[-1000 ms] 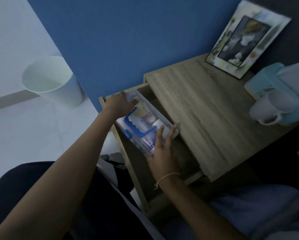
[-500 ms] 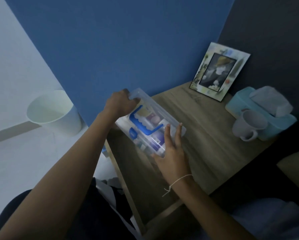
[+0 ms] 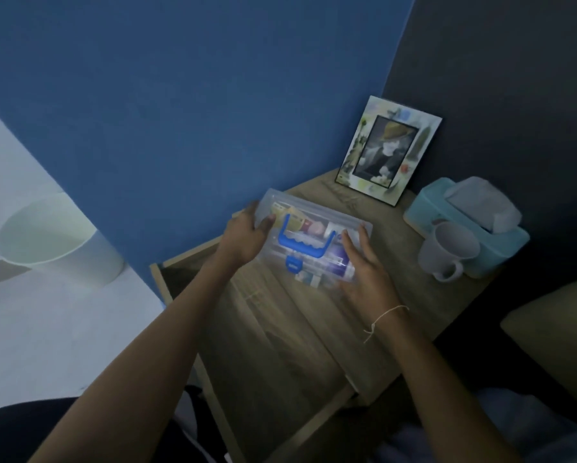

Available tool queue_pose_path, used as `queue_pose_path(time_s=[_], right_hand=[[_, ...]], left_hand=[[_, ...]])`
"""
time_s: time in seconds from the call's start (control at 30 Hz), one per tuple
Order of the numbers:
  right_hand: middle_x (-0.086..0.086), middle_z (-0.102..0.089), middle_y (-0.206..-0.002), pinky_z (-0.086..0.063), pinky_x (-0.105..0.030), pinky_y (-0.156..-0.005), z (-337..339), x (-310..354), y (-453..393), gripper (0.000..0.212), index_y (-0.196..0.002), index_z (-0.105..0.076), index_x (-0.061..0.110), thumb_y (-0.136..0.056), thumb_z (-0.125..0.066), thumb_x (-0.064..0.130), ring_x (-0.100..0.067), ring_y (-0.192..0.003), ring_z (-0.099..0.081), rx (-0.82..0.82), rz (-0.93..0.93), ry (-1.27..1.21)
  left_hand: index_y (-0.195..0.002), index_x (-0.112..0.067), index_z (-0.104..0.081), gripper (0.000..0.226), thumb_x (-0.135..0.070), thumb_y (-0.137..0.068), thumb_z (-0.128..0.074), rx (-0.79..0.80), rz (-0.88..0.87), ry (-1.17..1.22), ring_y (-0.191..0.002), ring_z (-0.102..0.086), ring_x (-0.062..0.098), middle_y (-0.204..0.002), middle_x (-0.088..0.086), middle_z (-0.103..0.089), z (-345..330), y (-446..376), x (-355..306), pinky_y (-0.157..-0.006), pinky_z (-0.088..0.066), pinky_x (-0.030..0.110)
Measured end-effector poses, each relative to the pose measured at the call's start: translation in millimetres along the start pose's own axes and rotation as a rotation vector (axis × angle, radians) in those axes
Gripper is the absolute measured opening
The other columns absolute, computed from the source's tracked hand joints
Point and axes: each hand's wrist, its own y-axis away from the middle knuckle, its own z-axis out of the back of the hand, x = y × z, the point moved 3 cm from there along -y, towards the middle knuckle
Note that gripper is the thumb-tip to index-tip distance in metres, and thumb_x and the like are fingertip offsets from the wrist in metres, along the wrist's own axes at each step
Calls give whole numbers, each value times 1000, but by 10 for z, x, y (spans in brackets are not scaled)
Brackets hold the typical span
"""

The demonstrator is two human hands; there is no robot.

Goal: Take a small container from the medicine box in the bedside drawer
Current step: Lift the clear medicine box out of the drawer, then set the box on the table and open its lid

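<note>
- The box [image 3: 309, 242] sits between both hands over the bedside table [image 3: 377, 302], past the open drawer [image 3: 263, 362]; whether it rests on the top or is just above it cannot be told.
- The left hand [image 3: 243, 237] grasps the box's left end, thumb over the lid, fingers wrapped behind.
- The right hand [image 3: 364, 275] grips the right front corner, fingers spread flat along the side.
- The box is clear plastic with a blue handle [image 3: 305, 240] lying flat on the lid and a blue latch [image 3: 293, 264] at the front; packets and small containers show through, blurred.
- Behind the box stands a frame [image 3: 389, 155]; to the right, well apart, a mug [image 3: 447, 250] touches a tissue box [image 3: 467, 225].
- Bare tabletop lies in front of the right hand, near the front edge.
- A bin [image 3: 60, 238] stands on the floor to the left.
</note>
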Motion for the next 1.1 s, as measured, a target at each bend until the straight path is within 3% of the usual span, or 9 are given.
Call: queue_pose_path(time_s=[0.07,0.13,0.2,0.27,0.33,0.47,0.67,1.1], right_hand=[[0,13,-162,-27,4,-93,-47,4,21,95,-149,-10,37,-83,-71,7,-9,-141,-17,-102,-16,-28],[0,7,-163,-30,-7,-97,-151,-14,106,101,-150,-5,36,-80,-75,21,-10,-140,-16,-253,-136,-113],[4,-13,-161,-37,-26,-104,-304,-5,207,107,-151,-4,37,-73,-78,34,-14,-142,-24,-331,-246,-325],[12,-35,-150,-43,-36,-104,-449,13,252,101,-148,-6,45,-76,-76,34,-10,-134,-41,-349,-297,-492],[11,-43,-146,-45,-37,-102,-513,8,222,91,-146,-8,49,-82,-71,34,-10,-129,-47,-378,-354,-498],[3,-47,-146,-45,-43,-104,-538,-74,37,83,-150,-12,41,-87,-66,30,-13,-127,-50,-368,-392,-572],[0,-50,-144,-47,-49,-103,-469,-179,-197,81,-152,-11,36,-90,-64,28,-16,-126,-53,-379,-378,-584],[-6,-53,-141,-53,-47,-95,-490,-272,-324,82,-153,-10,28,-89,-62,32,-19,-120,-58,-413,-349,-449]], left_hand=[[-143,-11,-35,57,-43,-96,-44,-48,-46,-15,-135,-39,32,-145,14,-45,-8,76,57,-111,-29,35],[-148,-8,-22,64,-44,-98,-37,-121,-168,-141,-146,-19,29,-157,16,-21,-35,219,123,-117,-13,33],[-151,-10,-11,69,-49,-97,-30,-146,-353,-333,-148,-2,26,-160,12,-1,-96,372,172,-120,-5,37],[-151,-14,-6,71,-53,-95,-27,-105,-439,-464,-148,6,25,-159,7,5,-174,452,219,-120,-5,41],[-150,-12,-9,71,-51,-95,-33,-102,-437,-492,-147,5,25,-160,8,-3,-220,429,239,-120,-9,41],[-148,-6,-20,68,-41,-96,-44,-99,-402,-455,-147,-5,30,-158,13,-18,-245,265,179,-119,-11,38],[-148,-6,-21,66,-37,-96,-47,-103,-403,-416,-147,-7,33,-158,12,-17,-309,11,79,-118,-6,36],[-148,-6,-22,67,-38,-95,-47,-133,-396,-383,-147,-7,33,-158,12,-18,-354,-137,95,-118,-10,38]])
